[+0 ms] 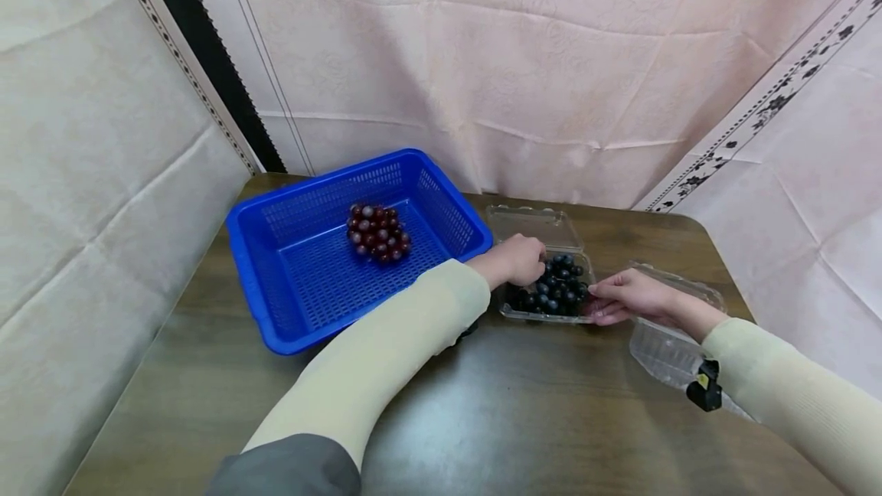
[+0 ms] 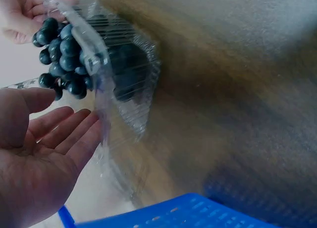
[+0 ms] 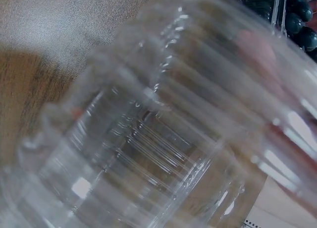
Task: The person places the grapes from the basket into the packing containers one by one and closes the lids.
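Note:
A bunch of dark blue-black grapes (image 1: 554, 285) sits in an open clear plastic container (image 1: 544, 318), its lid folded back behind it. At the container's left side is my left hand (image 1: 520, 259); the left wrist view shows its fingers (image 2: 64, 134) fairly straight, fingertips right at the rim, and the thumb close against the grapes. My right hand (image 1: 634, 297) holds the container's right edge, thumb beside the grapes and lower fingers against the plastic side. In a blue basket (image 1: 303, 339) to the left lies a bunch of red grapes (image 1: 379, 234).
Another clear plastic container (image 1: 664, 350) stands open under and beside the right forearm; it fills most of the right wrist view. The brown wooden table (image 1: 496, 419) ends at pale patterned cloth (image 1: 551, 83) hung behind and on both sides.

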`<state>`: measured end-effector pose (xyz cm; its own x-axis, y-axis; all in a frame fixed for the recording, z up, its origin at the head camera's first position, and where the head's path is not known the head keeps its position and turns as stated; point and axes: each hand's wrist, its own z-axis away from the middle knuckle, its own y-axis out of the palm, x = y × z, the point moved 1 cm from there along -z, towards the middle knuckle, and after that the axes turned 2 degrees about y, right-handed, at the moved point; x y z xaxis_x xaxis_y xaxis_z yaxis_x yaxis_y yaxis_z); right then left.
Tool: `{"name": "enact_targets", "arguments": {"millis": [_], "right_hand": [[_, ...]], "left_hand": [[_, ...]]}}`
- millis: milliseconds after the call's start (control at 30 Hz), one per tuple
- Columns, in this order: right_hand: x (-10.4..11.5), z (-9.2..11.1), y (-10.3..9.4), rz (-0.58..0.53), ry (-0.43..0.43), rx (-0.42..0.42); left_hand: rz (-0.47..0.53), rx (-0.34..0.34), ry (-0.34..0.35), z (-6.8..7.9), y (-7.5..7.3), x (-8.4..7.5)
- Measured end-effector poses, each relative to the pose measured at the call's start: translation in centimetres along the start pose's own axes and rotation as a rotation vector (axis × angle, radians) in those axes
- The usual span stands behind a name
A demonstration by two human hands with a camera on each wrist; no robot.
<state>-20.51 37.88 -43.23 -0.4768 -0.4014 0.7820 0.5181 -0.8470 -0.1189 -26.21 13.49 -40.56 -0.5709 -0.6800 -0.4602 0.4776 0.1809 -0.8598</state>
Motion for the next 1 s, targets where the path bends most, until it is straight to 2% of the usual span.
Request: {"name": "enact_targets", "arguments": {"millis": [367, 633, 833, 1000], "right_hand": [[-0.2, 0.4, -0.2, 0.02, -0.011, 0.011], [-0.7, 0.6, -1.0, 0.027, -0.02, 0.019], [-0.8, 0.9, -1.6, 0.046, -0.001, 0.012], [-0.9, 1.3, -2.0, 0.031, 0.006, 0.001]], "left_hand": [[0.095, -0.112, -0.023, 0.5, -2.0, -1.0], [0.367, -0.265, -0.194, 0.7, -2.8, -1.7], [0.622, -0.336, -0.341, 1.1, -2.5, -2.2], [0.712, -0.392, -0.396, 1.3, -2.1, -2.3]]}}
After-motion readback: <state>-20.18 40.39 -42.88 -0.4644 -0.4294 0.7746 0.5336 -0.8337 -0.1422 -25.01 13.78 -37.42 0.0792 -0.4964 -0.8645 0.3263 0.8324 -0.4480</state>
